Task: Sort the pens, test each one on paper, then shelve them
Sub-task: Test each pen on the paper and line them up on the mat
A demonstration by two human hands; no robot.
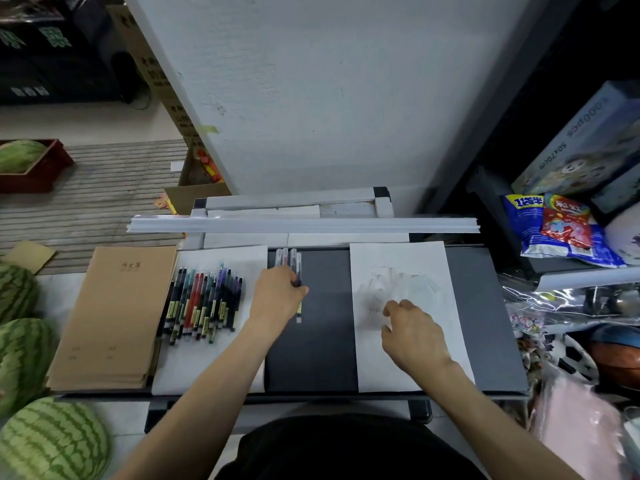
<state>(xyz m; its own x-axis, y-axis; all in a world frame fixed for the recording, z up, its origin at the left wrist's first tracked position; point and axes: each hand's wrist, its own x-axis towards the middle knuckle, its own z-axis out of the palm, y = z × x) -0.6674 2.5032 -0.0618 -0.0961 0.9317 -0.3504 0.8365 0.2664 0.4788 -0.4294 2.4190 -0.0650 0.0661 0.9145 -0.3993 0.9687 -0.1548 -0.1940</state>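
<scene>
Dark desk (pixel 311 358) carries a short row of clear pens (pixel 289 259) between two white sheets; the left hand (pixel 277 299) lies over the lower ends of this row with fingers bent, but whether it pinches one I cannot tell; the right hand (pixel 412 327) hovers loosely curled above the test sheet (pixel 398 258) and holds nothing; the pile (pixel 204 303) lies on the left sheet (pixel 207 368). Better, I think, to lift only one pen, leave its neighbours aligned, and write lightly on a bare spot.
</scene>
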